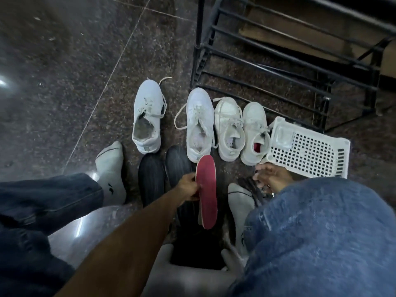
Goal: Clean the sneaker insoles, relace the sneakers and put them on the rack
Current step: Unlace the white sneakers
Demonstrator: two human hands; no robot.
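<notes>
My left hand [188, 187] grips a red insole [206, 194] by its edge, holding it above the floor between my socked feet. My right hand [271, 176] hovers just left of the white basket, fingers apart, with nothing seen in it; my knee hides its wrist. Several white sneakers stand in a row on the floor: one apart at the left [147, 116], one in the middle [200, 123], and a pair [229, 129] whose right shoe [255, 133] shows a red insole inside. Their laces are loose. The black metal rack [278, 61] stands behind them.
Two dark ribbed insoles [151, 179] [177, 163] lie on the floor near my feet; another dark ribbed piece [250, 185] lies under my right hand. A white perforated plastic basket [310, 155] sits at the right, against the rack's foot. Polished stone floor [64, 82] stretches left.
</notes>
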